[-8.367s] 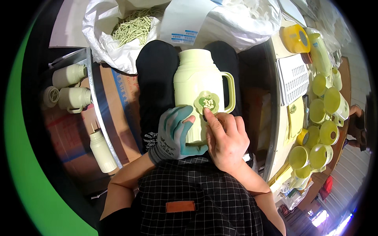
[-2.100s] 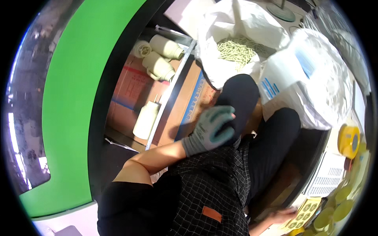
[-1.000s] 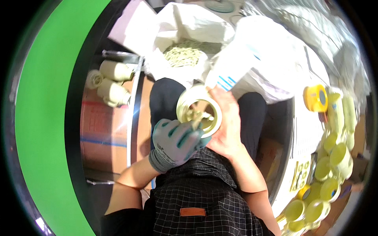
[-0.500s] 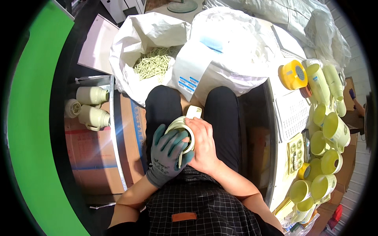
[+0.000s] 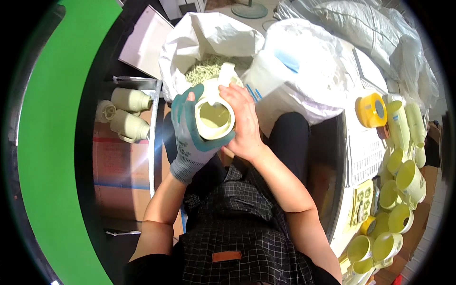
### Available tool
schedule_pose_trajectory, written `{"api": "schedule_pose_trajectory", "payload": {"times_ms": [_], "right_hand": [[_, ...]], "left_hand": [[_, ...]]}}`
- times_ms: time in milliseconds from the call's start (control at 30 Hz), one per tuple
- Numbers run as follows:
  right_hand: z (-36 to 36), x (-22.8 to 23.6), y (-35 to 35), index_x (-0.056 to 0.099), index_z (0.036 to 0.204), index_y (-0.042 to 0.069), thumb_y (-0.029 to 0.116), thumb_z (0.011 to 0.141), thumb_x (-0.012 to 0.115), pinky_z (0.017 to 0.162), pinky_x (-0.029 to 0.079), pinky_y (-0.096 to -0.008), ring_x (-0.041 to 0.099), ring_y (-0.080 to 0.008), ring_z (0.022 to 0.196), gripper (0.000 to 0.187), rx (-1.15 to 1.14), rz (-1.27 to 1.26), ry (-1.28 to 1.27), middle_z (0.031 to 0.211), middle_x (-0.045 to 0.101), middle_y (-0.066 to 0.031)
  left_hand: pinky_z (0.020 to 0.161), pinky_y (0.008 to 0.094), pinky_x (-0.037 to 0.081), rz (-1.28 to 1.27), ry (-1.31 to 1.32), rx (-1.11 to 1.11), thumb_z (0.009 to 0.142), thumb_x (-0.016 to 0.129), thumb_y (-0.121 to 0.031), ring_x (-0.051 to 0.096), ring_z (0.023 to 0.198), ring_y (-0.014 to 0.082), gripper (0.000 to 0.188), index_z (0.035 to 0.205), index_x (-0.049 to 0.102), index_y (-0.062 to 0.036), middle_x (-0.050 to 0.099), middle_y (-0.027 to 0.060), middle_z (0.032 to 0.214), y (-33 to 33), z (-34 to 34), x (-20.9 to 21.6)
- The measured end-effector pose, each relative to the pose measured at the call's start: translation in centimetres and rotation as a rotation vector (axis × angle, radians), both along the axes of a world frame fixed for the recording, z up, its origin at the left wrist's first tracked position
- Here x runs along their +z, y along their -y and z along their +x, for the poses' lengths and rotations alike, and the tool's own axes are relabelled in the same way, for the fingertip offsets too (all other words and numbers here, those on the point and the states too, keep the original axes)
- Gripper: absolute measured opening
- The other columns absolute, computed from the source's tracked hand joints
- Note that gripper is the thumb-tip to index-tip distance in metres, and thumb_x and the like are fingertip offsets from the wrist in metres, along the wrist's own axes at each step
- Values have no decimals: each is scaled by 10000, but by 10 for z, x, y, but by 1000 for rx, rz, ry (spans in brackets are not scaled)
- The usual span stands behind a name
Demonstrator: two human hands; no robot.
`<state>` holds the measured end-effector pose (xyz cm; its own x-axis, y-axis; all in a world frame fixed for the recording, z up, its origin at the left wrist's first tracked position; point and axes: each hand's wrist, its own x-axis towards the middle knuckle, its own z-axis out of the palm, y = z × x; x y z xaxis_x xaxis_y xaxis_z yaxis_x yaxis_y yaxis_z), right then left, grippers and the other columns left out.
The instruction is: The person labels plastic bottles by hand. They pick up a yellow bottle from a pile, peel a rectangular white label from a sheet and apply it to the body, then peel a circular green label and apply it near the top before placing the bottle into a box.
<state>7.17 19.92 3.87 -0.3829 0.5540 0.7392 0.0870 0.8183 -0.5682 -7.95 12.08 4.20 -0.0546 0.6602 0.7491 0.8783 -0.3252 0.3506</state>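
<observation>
Between my two hands is a pale green plastic jug shell, its round opening turned up toward me. The opening looks hollow, with a smooth green inside. My left hand, in a grey and teal glove, wraps round its left and lower side. My bare right hand presses on its right side, fingers curled over the far edge. A pale green handle sticks out beyond my right fingertips. Just past the shell, an open white sack holds many small pale green plastic pieces.
A second white sack stands right of the first. At left, a metal-edged bin holds several pale green jugs. Along the right-hand table lie yellow tape, a printed sheet and several green shells.
Both hands have lifted the jug shell forward, toward the open sack. My gloved fingers have left its mouth and now wrap its side. The thin green piece at its rim is out of sight.
</observation>
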Motion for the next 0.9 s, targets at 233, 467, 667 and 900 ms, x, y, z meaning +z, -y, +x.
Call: {"api": "schedule_pose_trajectory", "payload": {"times_ms": [233,467,667,900], "right_hand": [[59,10,7,522,1462,74,149,704,902,1123,430,-525,527,-419,1317,850,-114,-43,141,1469,539,-183],[178,12,-108,727,952,95,80,874,774,735,494,-395,621,-273,793,93,-793,-89,183,834,670,-73],[221,1,-261,761,921,79,42,853,631,866,591,-423,676,-312,1027,152,-803,224,1091,994,718,-96],[233,50,-186,767,974,76,143,873,753,813,570,-434,721,-327,964,122,-638,-171,942,999,762,-118]], "left_hand": [[1071,595,456,-150,135,-69,727,958,-432,577,1248,476,1084,1505,395,69,571,262,1419,1,14,24],[1066,523,416,-277,60,-342,726,898,-582,553,1245,338,947,1412,500,-66,583,129,1414,67,81,-11],[1002,528,443,-383,11,-445,675,935,-520,607,1178,340,874,1345,591,-77,626,155,1323,59,96,3],[1078,540,423,-385,45,-382,746,861,-621,554,1223,347,851,1371,649,-83,550,154,1350,66,93,-6]]}}
